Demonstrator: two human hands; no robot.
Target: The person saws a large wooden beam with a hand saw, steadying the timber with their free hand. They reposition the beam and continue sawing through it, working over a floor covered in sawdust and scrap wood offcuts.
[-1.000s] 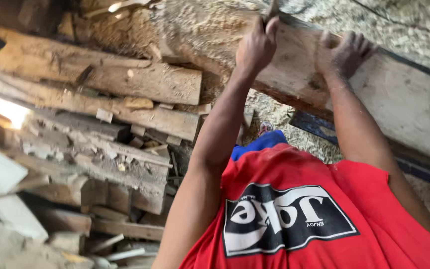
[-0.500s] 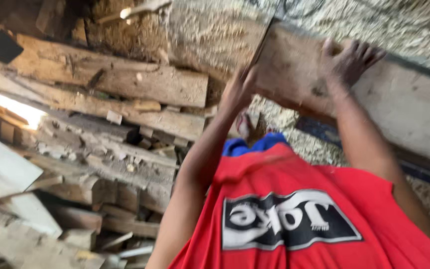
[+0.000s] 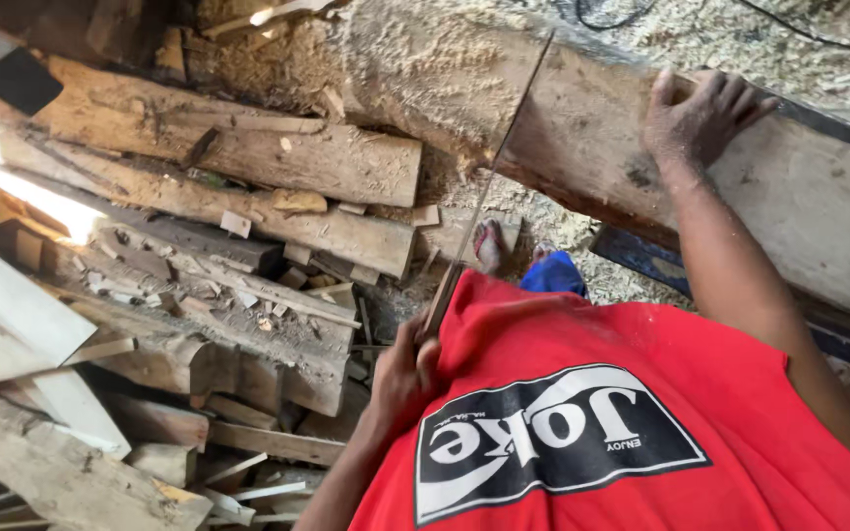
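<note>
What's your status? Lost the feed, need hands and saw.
Left hand grips saw, blade at plank end. Right hand flat on plank. Scrap wood pile left of the cut.

The plank (image 3: 740, 187) is rough, matt, unfinished wood, dusted with pale sawdust. The thin blade (image 3: 489, 187) looks like dull grey metal, though it shows only edge-on. The stacked timber (image 3: 248, 197) is coarse and splintered. The shirt (image 3: 622, 423) is matt red cloth.
</note>
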